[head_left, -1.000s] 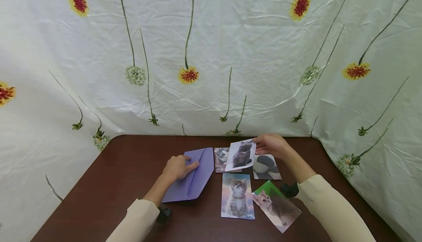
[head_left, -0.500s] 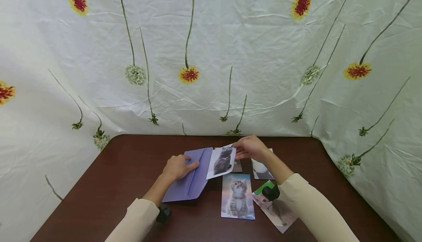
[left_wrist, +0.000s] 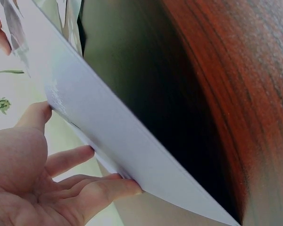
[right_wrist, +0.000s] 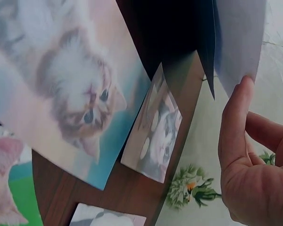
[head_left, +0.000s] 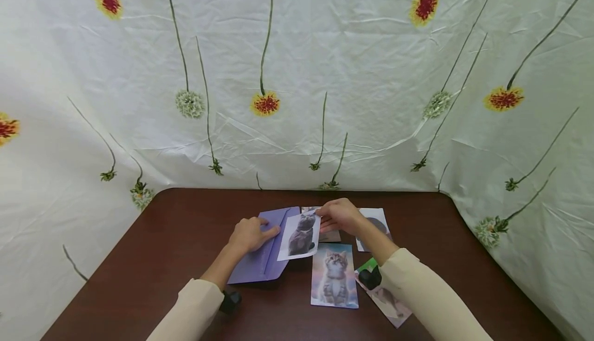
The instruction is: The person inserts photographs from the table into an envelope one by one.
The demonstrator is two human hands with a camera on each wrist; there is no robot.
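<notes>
My left hand (head_left: 249, 234) grips a lilac envelope (head_left: 250, 273) on the left half of the table. In the left wrist view, its thumb and fingers lie along one side of the envelope (left_wrist: 101, 113), which stands tilted above the tabletop. My right hand (head_left: 341, 215) pinches a white-bordered photo of a grey cat (head_left: 302, 235) near its upper right corner. That photo overlaps the envelope's right part; whether its edge is inside the envelope cannot be told. In the right wrist view, the photo's pale back (right_wrist: 240, 42) shows by the fingers.
A kitten picture with a pastel background (head_left: 335, 276) lies in front. Right of it is a green-cornered kitten picture (head_left: 387, 302), partly under my right forearm. Behind lie two more pictures, one (head_left: 330, 237) partly covered, the other (head_left: 378, 217) further right. A flowered cloth (head_left: 297, 145) hangs behind the table.
My right hand has carried the grey cat photo leftward from above the other pictures to over the envelope. The left hand and the envelope have stayed in place.
</notes>
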